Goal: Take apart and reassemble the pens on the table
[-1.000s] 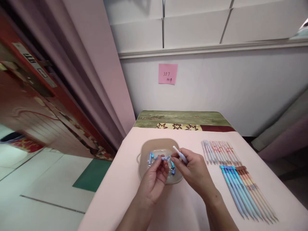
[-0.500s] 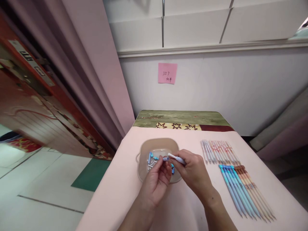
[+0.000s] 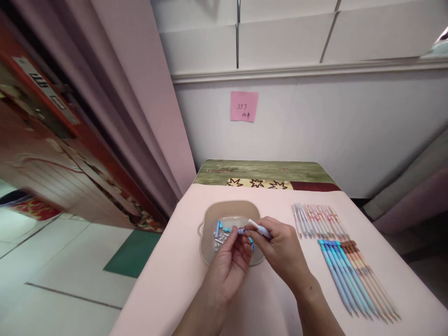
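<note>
Over the basin, my left hand (image 3: 227, 268) pinches a short blue-violet pen piece (image 3: 241, 231) between thumb and forefinger, its other fingers curled. My right hand (image 3: 283, 247) is closed around a pale lilac pen body (image 3: 263, 231) whose slim white end points up and left. The right fingertips meet the near end of the pen piece; whether a small part sits between them is too small to tell. Beneath both hands, a beige plastic basin (image 3: 214, 211) holds blue pen pieces (image 3: 217, 228) and several small whitish bits (image 3: 219, 241), partly covered by my left hand.
Right of the basin on the pink tablecloth (image 3: 175, 247) lie a row of clear pens with reddish marks (image 3: 320, 220), blue pens (image 3: 345, 277) and brown-beige pens (image 3: 371, 282). A wall with a pink note (image 3: 244, 106) stands behind the table.
The white pen end swung down toward the left hand's piece, then tipped back up and away slightly. Both hands keep their hold. The camera view shifted a little.
</note>
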Demonstrator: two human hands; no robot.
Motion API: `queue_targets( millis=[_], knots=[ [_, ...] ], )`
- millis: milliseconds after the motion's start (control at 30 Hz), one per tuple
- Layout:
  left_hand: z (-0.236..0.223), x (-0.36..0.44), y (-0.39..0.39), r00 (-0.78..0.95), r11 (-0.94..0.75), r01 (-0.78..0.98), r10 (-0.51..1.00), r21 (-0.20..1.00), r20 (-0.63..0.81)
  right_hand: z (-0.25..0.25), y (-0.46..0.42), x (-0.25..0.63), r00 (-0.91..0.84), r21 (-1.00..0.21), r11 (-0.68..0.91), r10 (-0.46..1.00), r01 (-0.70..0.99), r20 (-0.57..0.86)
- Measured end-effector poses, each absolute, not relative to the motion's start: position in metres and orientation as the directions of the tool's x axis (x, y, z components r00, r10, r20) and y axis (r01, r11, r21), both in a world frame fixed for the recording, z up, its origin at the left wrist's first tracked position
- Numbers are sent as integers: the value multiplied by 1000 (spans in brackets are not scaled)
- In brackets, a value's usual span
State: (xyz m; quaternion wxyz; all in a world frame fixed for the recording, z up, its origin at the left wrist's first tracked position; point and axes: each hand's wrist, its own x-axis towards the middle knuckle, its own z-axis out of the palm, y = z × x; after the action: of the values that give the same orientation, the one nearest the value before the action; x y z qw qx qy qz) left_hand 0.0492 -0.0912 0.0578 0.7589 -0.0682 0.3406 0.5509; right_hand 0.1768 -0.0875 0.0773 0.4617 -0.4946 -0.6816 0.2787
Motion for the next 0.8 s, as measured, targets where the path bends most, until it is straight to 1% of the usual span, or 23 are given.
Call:
queue_targets(
  millis=[233,367,433,500,600,700,800],
  knots=[
    [55,51,-93,195,409,-872,795,269,-574,78,-87,174,-90,-832,370,926,414,367],
    [57,46,-90,233,431,-869,790,242,-568,83,-91,178,-60,-858,300,951,416,303],
    [59,42,-87,217,422,-870,791,253,-572,87,-93,180,-80,-865,271,962,423,262],
    [60,38,-83,156,379,-876,806,297,-571,89,-95,180,-123,-857,263,965,444,232],
    [60,31,-79,41,297,-867,842,399,-538,88,-97,177,-192,-829,258,964,496,185],
    [58,28,-80,-67,214,-829,879,516,-473,85,-96,175,-225,-794,234,966,562,126],
    [57,26,-81,-136,157,-766,908,624,-395,81,-95,174,-233,-763,217,968,609,89]
  ],
)
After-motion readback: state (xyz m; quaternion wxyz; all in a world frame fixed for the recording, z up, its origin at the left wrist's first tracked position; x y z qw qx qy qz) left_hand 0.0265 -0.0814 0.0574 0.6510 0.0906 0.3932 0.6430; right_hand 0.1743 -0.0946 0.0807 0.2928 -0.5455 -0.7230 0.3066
